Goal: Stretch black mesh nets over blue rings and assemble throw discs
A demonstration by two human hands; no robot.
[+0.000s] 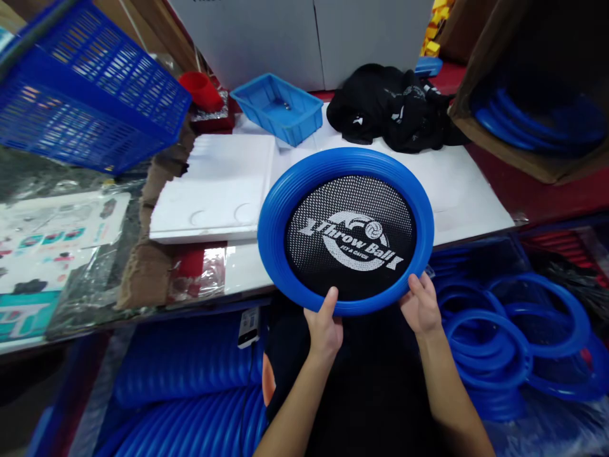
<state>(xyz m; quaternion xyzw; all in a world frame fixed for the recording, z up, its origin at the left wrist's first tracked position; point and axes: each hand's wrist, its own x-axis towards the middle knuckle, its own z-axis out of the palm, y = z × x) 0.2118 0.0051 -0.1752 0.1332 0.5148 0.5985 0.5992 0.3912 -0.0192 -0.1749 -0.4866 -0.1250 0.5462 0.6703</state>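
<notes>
Holding a blue-rimmed mesh disc (pixel 346 231) printed "Throw Ball" above the white bench (pixel 457 190), the left hand (pixel 325 329) and right hand (pixel 421 309) grip its near edge, fingers closed around the rim. Loose blue rings (pixel 528 336) lie piled at right.

A single view, from a camera worn on the person's head, looks forward and steeply down. It sits close: the forearms enter from the near edge and the hands (pixel 371 317) lie just below centre. The white counter (pixel 214 184) crosses the middle, and its far side reaches the top edge.
</notes>
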